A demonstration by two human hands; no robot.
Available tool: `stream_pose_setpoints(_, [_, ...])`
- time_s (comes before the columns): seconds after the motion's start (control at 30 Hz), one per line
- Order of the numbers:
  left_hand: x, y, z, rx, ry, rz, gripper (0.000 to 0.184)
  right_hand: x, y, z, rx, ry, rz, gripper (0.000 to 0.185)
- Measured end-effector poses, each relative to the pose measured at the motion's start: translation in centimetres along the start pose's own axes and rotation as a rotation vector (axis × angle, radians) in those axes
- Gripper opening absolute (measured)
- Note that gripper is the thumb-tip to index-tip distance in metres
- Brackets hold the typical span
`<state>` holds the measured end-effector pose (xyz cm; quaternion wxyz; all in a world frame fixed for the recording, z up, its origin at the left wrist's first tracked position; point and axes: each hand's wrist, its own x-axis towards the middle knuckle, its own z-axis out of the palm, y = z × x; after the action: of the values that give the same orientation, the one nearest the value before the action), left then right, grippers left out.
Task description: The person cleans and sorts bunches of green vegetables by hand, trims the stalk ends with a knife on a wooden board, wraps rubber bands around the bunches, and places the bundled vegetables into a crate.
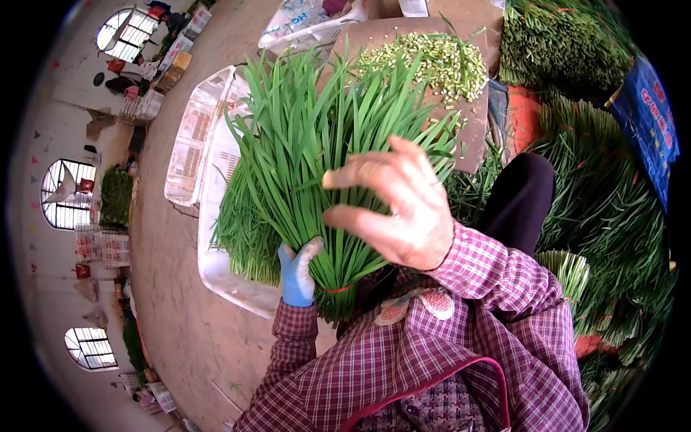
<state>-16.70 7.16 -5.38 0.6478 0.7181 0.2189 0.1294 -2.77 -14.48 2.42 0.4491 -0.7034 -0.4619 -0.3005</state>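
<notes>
A large bunch of garlic chives [317,165] leans in front of me, its green leaves fanned upward. A red band [337,289] ties it near the lower end. My left hand [299,272], in a blue and white glove, is closed around the bunch's left side just above the band. Over the right part of the leaves is my right hand [403,205], bare and slightly blurred. Its thumb and fingers are apart, and I see nothing gripped between them. One fingertip has a yellowish covering.
Behind the bunch, a white crate [216,277] holds more chives. Chopped stem ends [432,65] lie on a brown board [471,140]. Many chive bunches [597,173] are piled at the right, beside a blue bag [648,122]. Another crate [198,144] stands left; a person [173,21] is far off.
</notes>
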Motion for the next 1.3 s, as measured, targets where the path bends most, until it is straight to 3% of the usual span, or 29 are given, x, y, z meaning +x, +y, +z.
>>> stream_pose_setpoints(0.03, [0.2,-0.1,-0.1,0.043,-0.074,0.04,0.046,-0.1,-0.5,1.0,0.104,0.006,-0.052,0.018])
stream_pose_setpoints(0.07, [0.2,-1.6,-0.1,0.061,0.025,0.085,0.043,-0.3,-1.0,2.2,0.139,-0.026,-0.103,0.016])
stream_pose_setpoints(0.1, [1.0,-1.8,0.5,-0.036,-0.01,0.125,0.041,-0.4,-1.1,3.6,0.136,-0.055,-0.16,0.016])
stream_pose_setpoints(0.17, [-0.4,2.0,2.3,0.014,0.048,0.097,0.041,-1.1,-0.1,6.2,0.117,-0.176,-0.169,0.017])
stream_pose_setpoints(0.23, [-0.4,0.7,0.7,-0.041,0.05,0.037,0.041,-2.0,1.7,7.2,-0.037,-0.317,-0.105,0.016])
stream_pose_setpoints(0.3, [-0.5,0.2,0.1,-0.102,0.061,-0.029,0.041,-2.9,2.3,7.0,-0.076,-0.241,-0.035,0.015])
stream_pose_setpoints(0.4, [-0.4,0.1,0.3,-0.123,0.132,-0.098,0.038,-3.5,2.5,6.6,-0.186,-0.305,0.067,0.018])
stream_pose_setpoints(0.5, [-0.3,-0.4,0.1,-0.185,0.148,-0.087,0.041,-2.7,2.6,6.9,-0.096,-0.209,0.187,0.012])
stream_pose_setpoints(0.63, [-0.3,0.0,0.1,-0.145,0.094,-0.085,0.044,-0.9,2.6,7.0,-0.118,-0.178,0.232,0.016])
stream_pose_setpoints(0.77, [-0.3,-0.4,-0.2,-0.13,0.061,-0.081,0.045,0.0,3.0,7.8,-0.207,-0.286,0.295,0.019])
stream_pose_setpoints(0.93, [-0.2,-1.3,-0.6,-0.137,0.062,-0.081,0.048,0.0,3.0,8.1,-0.188,-0.21,0.286,0.021])
stream_pose_setpoints(1.03, [0.0,-0.5,0.3,-0.177,0.074,-0.077,0.052,-0.3,3.0,8.0,-0.165,-0.197,0.299,0.028])
stream_pose_setpoints(1.13, [0.4,-0.9,0.4,-0.213,0.097,-0.066,0.053,-0.3,2.9,7.8,-0.163,-0.18,0.266,0.048])
stream_pose_setpoints(1.3, [0.6,-0.6,0.8,-0.154,0.06,-0.016,0.047,0.8,2.7,6.9,-0.159,-0.201,0.283,0.057])
